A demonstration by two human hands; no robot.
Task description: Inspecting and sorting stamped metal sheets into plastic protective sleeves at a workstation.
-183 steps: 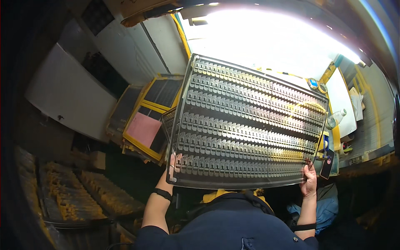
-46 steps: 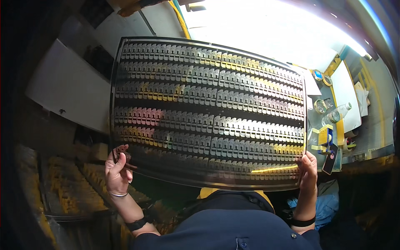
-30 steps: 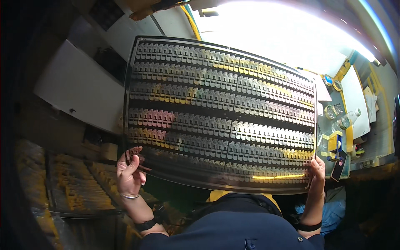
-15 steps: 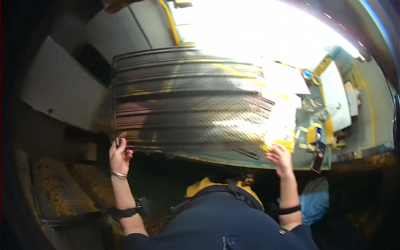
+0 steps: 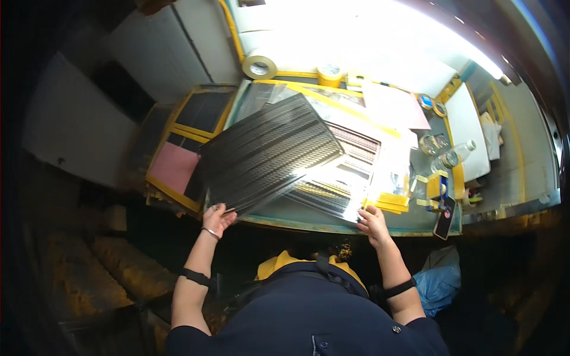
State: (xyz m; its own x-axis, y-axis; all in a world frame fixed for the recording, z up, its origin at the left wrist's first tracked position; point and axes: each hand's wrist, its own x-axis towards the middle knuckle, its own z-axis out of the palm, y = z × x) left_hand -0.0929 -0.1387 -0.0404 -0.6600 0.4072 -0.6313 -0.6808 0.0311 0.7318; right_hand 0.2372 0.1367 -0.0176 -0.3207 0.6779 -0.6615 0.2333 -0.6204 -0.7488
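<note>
Striped panels: two, an upper panel [image 5: 267, 148] and a lower panel [image 5: 359, 148] showing past its right side. Bare hands: two, a left hand [image 5: 219, 221] at the upper panel's near edge, a right hand [image 5: 373, 224] to that panel's right. Pink sheets: two, a left sheet [image 5: 173, 164] left of the upper panel, a right sheet [image 5: 396, 108] to its far right. Beyond the upper panel, one tape roll [image 5: 272, 66]; to its right, one clear bottle [image 5: 453, 156], one smartphone [image 5: 444, 221].

workbench [image 5: 276, 212], greenish top: a striped sheet [image 5: 332, 191] lies at front centre, near yellow-edged sheets [image 5: 392, 202]; a tape roll [image 5: 249, 65] and tub [image 5: 329, 76] sit along the back; a bottle [image 5: 454, 159], a yellow-and-blue holder [image 5: 437, 186] and a phone [image 5: 444, 219] occupy the right.
</note>
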